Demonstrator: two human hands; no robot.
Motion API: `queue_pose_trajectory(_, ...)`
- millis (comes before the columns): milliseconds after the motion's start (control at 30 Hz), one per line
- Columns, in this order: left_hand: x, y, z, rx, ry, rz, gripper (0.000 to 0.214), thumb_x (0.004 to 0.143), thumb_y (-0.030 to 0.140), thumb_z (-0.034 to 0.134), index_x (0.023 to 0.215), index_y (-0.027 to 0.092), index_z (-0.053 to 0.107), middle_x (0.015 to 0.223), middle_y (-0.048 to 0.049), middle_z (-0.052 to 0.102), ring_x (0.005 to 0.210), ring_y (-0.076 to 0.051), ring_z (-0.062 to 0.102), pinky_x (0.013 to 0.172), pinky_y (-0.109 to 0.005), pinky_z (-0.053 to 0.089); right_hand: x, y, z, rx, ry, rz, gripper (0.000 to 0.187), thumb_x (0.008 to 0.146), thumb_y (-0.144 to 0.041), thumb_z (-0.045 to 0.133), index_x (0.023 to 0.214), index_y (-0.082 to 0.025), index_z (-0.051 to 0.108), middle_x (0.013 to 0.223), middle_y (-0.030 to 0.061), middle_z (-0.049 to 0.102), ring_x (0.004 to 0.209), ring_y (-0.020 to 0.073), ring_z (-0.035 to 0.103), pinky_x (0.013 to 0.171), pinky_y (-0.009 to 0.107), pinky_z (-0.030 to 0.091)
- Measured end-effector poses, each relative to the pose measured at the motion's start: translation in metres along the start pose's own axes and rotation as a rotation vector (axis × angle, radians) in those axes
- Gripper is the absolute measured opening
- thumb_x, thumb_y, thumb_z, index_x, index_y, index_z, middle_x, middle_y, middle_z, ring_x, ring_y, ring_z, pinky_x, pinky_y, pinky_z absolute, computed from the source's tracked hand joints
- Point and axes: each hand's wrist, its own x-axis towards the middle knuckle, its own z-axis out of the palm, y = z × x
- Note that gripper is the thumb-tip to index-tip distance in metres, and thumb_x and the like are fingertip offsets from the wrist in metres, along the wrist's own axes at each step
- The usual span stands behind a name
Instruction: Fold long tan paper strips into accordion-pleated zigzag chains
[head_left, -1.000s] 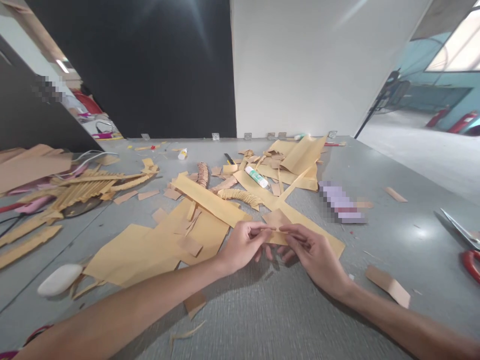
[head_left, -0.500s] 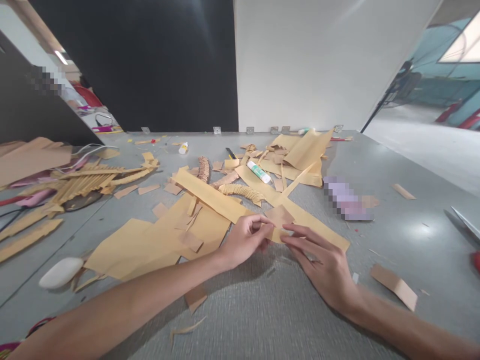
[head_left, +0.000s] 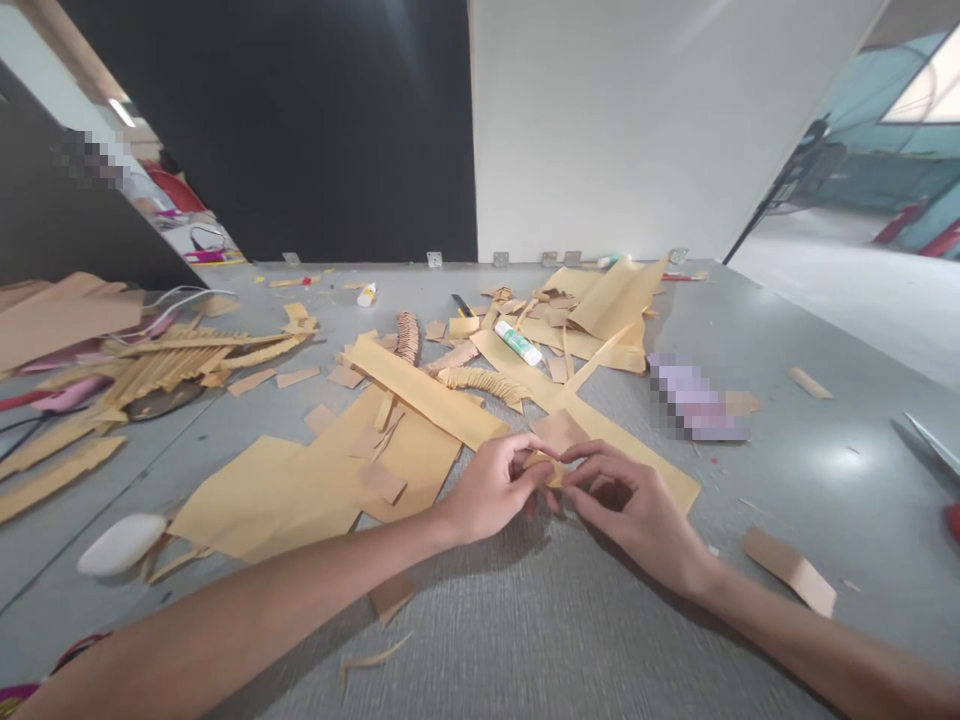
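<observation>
1. A small piece of yellow paper (head_left: 556, 475) is held between the two hands, and it seems to be kept a little above the grey table (head_left: 465, 650). Because it is mostly covered by the fingers, its full shape cannot be told.
2. By the left hand (head_left: 491, 490), the left end of this piece is pinched between the thumb and the index finger; the other fingers are bent underneath.
3. By the right hand (head_left: 641, 505), the right end is met with the thumb and the fingertips, which are curved inward. Whether the paper is firmly gripped there cannot be told.
4. Just beyond the fingers, a brown paper square (head_left: 560, 428) is laid on a bigger yellow sheet (head_left: 649, 455).
5. Near the left hand, a long yellow strip (head_left: 427, 390) is placed slantwise, and wide yellow sheets (head_left: 247, 495) are spread to its left.
6. Farther away, a glue stick (head_left: 517, 343), a pleated yellow strip (head_left: 484, 382) and a pleated brown strip (head_left: 407, 338) are seen among paper scraps.
7. On the right side, a folded brown piece (head_left: 791, 572) is found, and scissors (head_left: 934, 442) are partly cut off by the picture's edge.
8. On the left side, a white rounded object (head_left: 122, 544) is seen beside the paper.
</observation>
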Motion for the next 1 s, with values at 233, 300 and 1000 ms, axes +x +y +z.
queue_pose_trajectory(233, -0.0027, 0.0037, 0.0018, 0.063, 0.004, 0.002, 0.035, 0.099, 0.041, 0.055, 0.123, 0.017, 0.064, 0.077, -0.0063, 0.074, 0.050, -0.012, 0.059, 0.052, -0.023, 0.045, 0.0043, 0.0034, -0.0033, 0.123, -0.045, 0.032, 0.023, 0.086, -0.040, 0.074, 0.074, -0.020, 0.075, 0.113, 0.0088, 0.067, 0.100, 0.0232, 0.068, 0.072, 0.030, 0.055)
queue_pose_trajectory(300, -0.0033, 0.0052, 0.0022, 0.065, 0.009, 0.008, 0.034, 0.099, 0.041, 0.056, 0.121, 0.017, 0.065, 0.076, -0.0059, 0.074, 0.052, -0.013, 0.060, 0.052, -0.023, 0.046, 0.0050, 0.0028, -0.0032, 0.143, -0.044, 0.012, 0.025, 0.089, -0.042, 0.071, 0.077, -0.021, 0.074, 0.110, 0.0089, 0.069, 0.104, 0.0245, 0.067, 0.075, 0.031, 0.056)
queue_pose_trajectory(1000, 0.0027, 0.0025, 0.0010, -0.138, 0.011, -0.023, 0.029, 0.095, 0.040, 0.062, 0.109, 0.014, 0.063, 0.081, -0.0099, 0.076, 0.072, -0.023, 0.076, 0.060, -0.030, 0.060, 0.0016, 0.0067, 0.0019, 0.101, 0.077, -0.007, 0.022, 0.094, -0.043, 0.064, 0.098, -0.022, 0.070, 0.103, 0.0078, 0.069, 0.073, 0.0166, 0.066, 0.060, 0.029, 0.057)
